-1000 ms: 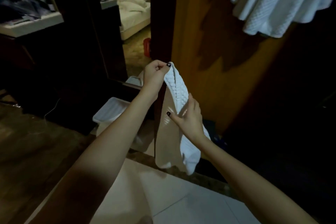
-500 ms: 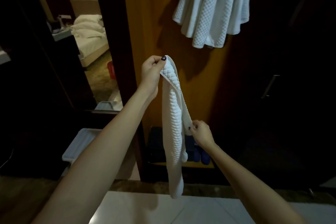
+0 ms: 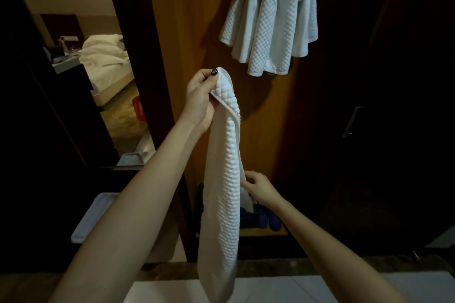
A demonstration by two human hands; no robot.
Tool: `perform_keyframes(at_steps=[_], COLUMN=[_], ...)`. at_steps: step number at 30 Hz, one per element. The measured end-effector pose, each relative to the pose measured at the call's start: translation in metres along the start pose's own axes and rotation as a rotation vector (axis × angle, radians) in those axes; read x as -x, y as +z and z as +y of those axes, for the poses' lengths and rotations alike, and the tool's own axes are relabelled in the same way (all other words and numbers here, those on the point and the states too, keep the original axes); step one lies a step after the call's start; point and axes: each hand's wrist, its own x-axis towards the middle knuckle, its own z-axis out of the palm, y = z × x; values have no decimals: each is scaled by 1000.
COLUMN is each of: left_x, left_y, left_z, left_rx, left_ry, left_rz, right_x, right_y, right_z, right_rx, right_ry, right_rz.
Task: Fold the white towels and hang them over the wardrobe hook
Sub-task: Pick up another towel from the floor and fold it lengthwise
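Head view: left hand [image 3: 200,96] pinches the top end of the towel [image 3: 221,192], which hangs as a long narrow strip in front of the wardrobe [image 3: 197,19]. Right hand [image 3: 258,186] pinches its back edge at mid-length. Risks: the small top pinch slips and the fold opens. The hook is hidden behind the hung towels [image 3: 270,22], so a blind hang could knock them off.

The left grip [image 3: 200,98] pinches the top end of a long white towel [image 3: 224,192] near the middle of the view, and the towel hangs down toward 6 o'clock. The right grip [image 3: 258,187] pinches its edge lower, at 5 o'clock. The hung towels [image 3: 273,19] drape at 1 o'clock against the wooden wardrobe panel [image 3: 187,32]. A bed [image 3: 108,61] shows at 10 o'clock, and blue slippers [image 3: 268,219] lie just below the right grip.
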Motion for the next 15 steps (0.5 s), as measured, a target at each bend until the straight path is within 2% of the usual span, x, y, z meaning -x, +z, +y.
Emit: perform_keyframes(at_steps=[5,8,12,15], left_x=[-6,-10,-13,-10], left_y=[-2,-14,-41,-63], left_z=[6,5,-10,-34], left_rx=[26,-22,-335,-618], left_ry=[23,48,69,74], left_rz=[-8,24,73,75], right_x=[-5,-8,0,-2], right_y=[-1,-10,-35,-52], right_z=[-8,-1,-3,-18], right_rx=[-12,81,144,126], right_ry=[8,67,67,27], right_rz=[5,114,289,346])
